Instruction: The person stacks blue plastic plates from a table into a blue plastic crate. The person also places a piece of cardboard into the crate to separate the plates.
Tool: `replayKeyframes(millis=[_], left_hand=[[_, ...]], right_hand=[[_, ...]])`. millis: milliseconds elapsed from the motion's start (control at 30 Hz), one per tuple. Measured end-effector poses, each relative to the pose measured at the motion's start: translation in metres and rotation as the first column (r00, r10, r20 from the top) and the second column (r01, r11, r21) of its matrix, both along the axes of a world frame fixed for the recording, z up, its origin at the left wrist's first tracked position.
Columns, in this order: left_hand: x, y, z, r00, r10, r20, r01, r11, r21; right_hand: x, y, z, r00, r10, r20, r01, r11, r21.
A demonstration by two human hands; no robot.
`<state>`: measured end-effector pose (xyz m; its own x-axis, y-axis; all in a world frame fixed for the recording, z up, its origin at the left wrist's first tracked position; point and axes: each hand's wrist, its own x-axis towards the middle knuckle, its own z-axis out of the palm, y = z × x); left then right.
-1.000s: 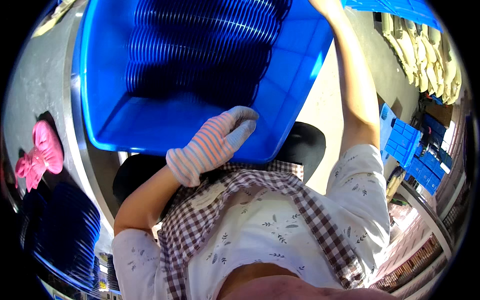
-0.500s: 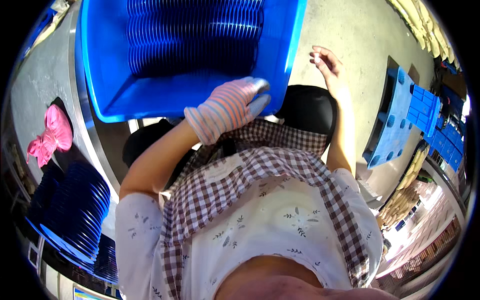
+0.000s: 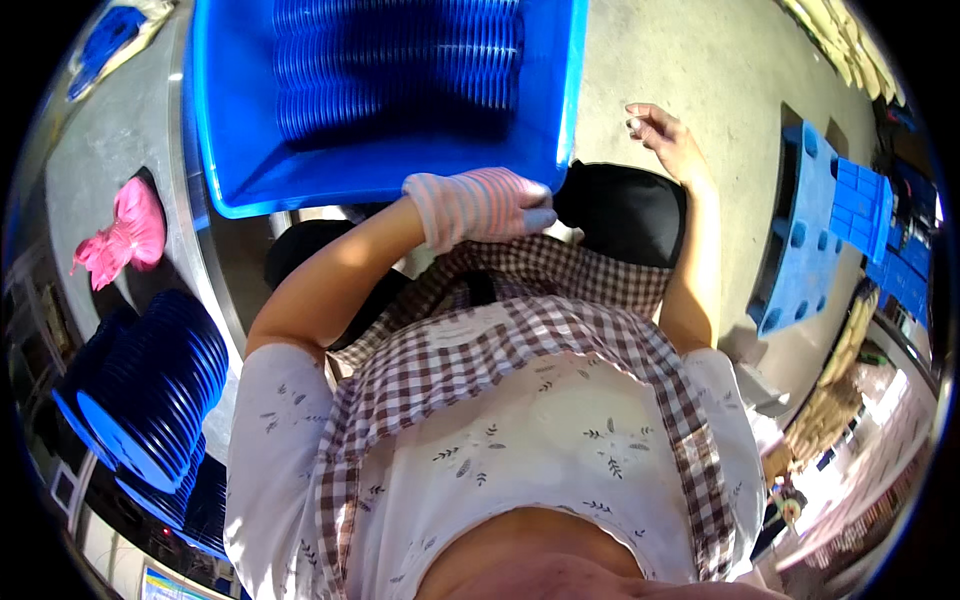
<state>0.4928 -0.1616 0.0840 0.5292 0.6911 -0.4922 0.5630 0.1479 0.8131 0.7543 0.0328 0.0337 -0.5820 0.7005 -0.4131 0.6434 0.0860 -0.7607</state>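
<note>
My left hand (image 3: 485, 205), in a striped knit glove with bluish fingertips, hovers over my lap just below the near rim of a blue plastic bin (image 3: 385, 185). Its fingers are curled together; whatever they hold, if anything, is hidden. Rows of thin, dark blue round discs (image 3: 400, 55) stand on edge inside the bin. Bare, my right hand (image 3: 672, 145) is raised over the floor beyond the bin's right side. Its thumb and fingers are bent in a loose pinch, and anything at the tips is too small to make out.
On the grey table (image 3: 75, 200) at the left lie a tied pink bag (image 3: 130, 228) and stacked blue discs (image 3: 155, 390). Right of me are a light blue pallet (image 3: 800, 235) and blue crates (image 3: 860, 205). Pale sacks (image 3: 840, 45) line the far right.
My left hand has drawn back from over the bin's near rim toward my lap, its fingers closer together. The right hand stays raised with little change. The whole view has shifted slightly.
</note>
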Motion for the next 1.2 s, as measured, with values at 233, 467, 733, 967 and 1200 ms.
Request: replayKeyframes(millis=[233, 467, 733, 967, 1200], left_hand=[[0.009, -0.003, -0.061, 0.955, -0.26, -0.141, 0.27, 0.961, 0.063], [-0.028, -0.063, -0.149, 0.943, 0.204, -0.262, -0.187, 0.978, 0.089], [-0.085, -0.098, -0.18, 0.754, 0.118, -0.646, -0.382, 0.879, -0.286], [-0.07, -0.15, -0.231, 0.823, 0.28, -0.494, -0.416, 0.89, -0.189], [-0.089, -0.143, -0.243, 0.816, 0.369, -0.445, -0.463, 0.878, -0.12]], right_hand=[[-0.008, -0.044, -0.038, 0.972, 0.176, 0.155, -0.185, 0.982, 0.047], [-0.03, -0.038, -0.017, 0.918, 0.299, 0.261, -0.315, 0.949, 0.022], [-0.041, -0.047, 0.016, 0.929, 0.35, 0.119, -0.365, 0.918, 0.154], [0.001, -0.068, 0.042, 0.972, 0.201, 0.121, -0.218, 0.963, 0.155], [0.03, -0.134, 0.006, 0.989, -0.001, 0.151, -0.013, 0.995, 0.097]])
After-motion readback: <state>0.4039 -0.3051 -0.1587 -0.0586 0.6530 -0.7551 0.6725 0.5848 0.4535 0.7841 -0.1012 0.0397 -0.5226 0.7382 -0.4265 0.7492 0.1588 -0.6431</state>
